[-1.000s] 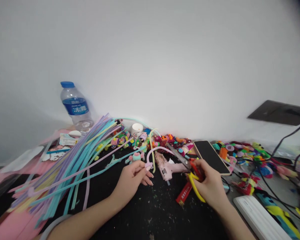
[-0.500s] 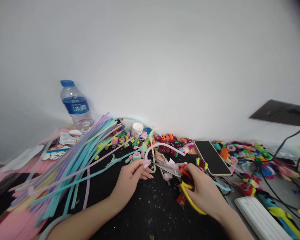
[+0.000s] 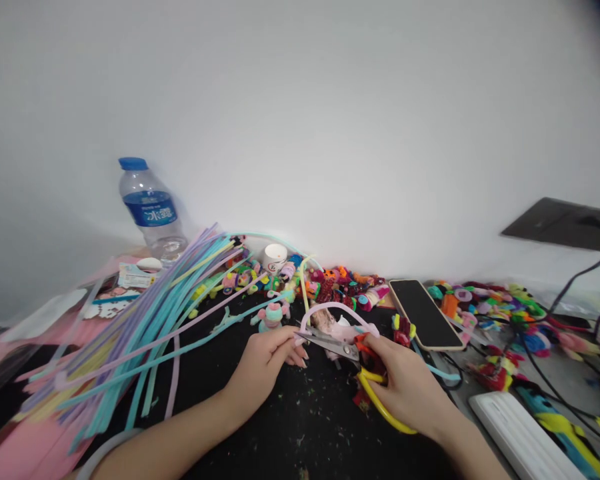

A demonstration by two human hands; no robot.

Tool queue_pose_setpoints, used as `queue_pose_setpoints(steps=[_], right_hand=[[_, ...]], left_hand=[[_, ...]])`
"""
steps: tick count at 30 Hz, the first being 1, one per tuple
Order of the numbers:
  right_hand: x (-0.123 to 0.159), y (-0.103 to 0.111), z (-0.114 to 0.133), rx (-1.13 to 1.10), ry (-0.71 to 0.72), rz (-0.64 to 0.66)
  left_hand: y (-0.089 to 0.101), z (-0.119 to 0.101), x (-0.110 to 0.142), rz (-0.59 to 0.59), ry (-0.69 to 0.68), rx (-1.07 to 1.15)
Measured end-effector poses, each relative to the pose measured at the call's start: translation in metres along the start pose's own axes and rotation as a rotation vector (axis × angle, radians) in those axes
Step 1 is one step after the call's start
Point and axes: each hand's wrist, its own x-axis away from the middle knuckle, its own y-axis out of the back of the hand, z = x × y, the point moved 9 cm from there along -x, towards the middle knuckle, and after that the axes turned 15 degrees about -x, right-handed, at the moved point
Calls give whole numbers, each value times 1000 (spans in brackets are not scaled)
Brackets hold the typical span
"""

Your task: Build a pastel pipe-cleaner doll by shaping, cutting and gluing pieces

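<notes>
Between the thumb and fingers of my left hand is one end of a pale pink-purple pipe cleaner, which arches over to the right. My right hand grips scissors with yellow and red handles. Their metal blades point left and reach my left fingertips, lying across the pipe cleaner near its pinched end. Whether the blades have cut into it, I cannot tell. Just behind my left hand stands a small pink and teal pipe-cleaner figure. A pale yellow pipe cleaner curves up behind the blades.
A large bundle of pastel pipe cleaners lies at left, before a water bottle. Several colourful figures line the wall around a paper cup. To the right are a phone, a white power strip and black cables.
The pipe cleaner's arch has dropped lower and shifted right. My left hand has moved slightly down and right, and the scissor blades now lie closer to its fingertips.
</notes>
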Motion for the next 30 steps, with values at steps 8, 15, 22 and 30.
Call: queue_pose_setpoints(steps=[8, 15, 22, 30], right_hand=[[-1, 0, 1, 18, 10, 3], [0, -1, 0, -22, 24, 13], [-1, 3, -2, -66, 44, -11], [0, 0, -5, -31, 29, 20]], left_hand=[[-6, 6, 1, 32, -40, -48], [-10, 8, 0, 75, -25, -35], [-22, 16, -1, 183, 61, 137], [-23, 16, -3, 210, 94, 173]])
